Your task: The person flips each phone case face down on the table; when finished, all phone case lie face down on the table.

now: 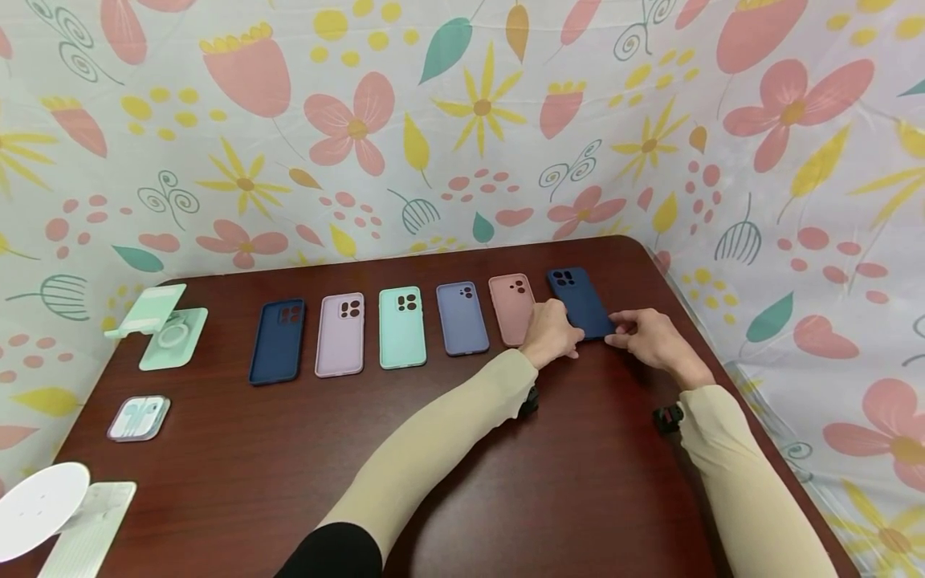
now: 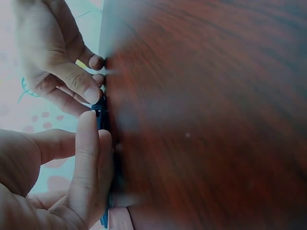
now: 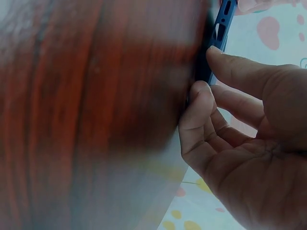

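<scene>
A dark blue phone case (image 1: 580, 299) lies at the right end of a row, back up, its camera cutouts toward the wall. My left hand (image 1: 551, 331) holds its lower left corner, the fingers bent along the side. At the lower right corner, my right hand (image 1: 648, 335) pinches the edge between thumb and fingers. The right wrist view shows port holes along the end of the case (image 3: 224, 21), near the right thumb (image 3: 240, 69). Just left of it lies a pink phone case (image 1: 511, 309), partly covered by my left hand.
Further left in the row are blue-grey (image 1: 463, 319), mint (image 1: 402, 329), lilac (image 1: 340, 337) and navy (image 1: 277, 343) cases. A mint folding stand (image 1: 173, 341), boxed earphones (image 1: 139, 418) and a white round-topped stand (image 1: 43, 510) occupy the left side. Patterned cloth (image 1: 477, 160) borders the table (image 1: 448, 482).
</scene>
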Demonstrator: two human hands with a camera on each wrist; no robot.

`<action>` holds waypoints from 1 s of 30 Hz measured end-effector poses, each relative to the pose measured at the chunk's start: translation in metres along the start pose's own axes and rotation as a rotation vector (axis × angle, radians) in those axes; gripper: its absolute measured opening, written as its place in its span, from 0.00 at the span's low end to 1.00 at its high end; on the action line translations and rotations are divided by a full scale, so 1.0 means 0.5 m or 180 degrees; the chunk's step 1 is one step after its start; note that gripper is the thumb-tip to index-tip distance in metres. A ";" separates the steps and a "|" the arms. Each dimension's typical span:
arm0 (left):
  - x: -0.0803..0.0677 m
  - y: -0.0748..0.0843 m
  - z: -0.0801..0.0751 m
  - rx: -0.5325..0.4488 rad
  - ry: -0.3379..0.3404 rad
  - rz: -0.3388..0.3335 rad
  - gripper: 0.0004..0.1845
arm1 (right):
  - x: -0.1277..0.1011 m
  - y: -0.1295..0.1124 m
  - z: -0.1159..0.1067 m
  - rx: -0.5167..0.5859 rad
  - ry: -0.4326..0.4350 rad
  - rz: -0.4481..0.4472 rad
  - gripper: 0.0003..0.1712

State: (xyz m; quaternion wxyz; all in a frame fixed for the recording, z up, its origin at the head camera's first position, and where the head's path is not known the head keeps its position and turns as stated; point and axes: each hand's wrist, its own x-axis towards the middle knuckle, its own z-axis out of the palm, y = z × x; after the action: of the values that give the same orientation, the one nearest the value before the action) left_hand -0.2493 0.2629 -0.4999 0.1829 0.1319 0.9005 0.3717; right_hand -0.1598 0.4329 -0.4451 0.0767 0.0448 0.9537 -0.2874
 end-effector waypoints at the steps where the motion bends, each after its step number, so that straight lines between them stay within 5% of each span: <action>1: -0.001 0.002 0.000 0.0024 -0.0001 -0.0001 0.10 | 0.000 0.001 0.000 -0.0003 0.0001 0.0004 0.29; 11: -0.016 0.026 -0.001 0.0249 0.0104 -0.0081 0.09 | -0.002 0.002 -0.004 0.0039 0.0020 -0.0002 0.30; 22: -0.004 0.013 0.003 0.0228 0.0024 0.0026 0.13 | -0.001 0.004 0.000 -0.0039 0.0041 0.0044 0.30; 30: -0.086 0.041 -0.054 -0.0027 0.0059 -0.0006 0.11 | -0.012 -0.013 0.000 -0.0091 0.0056 0.0164 0.34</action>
State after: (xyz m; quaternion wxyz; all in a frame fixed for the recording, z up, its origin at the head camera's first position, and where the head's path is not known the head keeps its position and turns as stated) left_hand -0.2200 0.2441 -0.4578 0.1755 0.1268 0.9008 0.3765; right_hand -0.1548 0.4274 -0.4405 0.0763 0.0708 0.9568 -0.2714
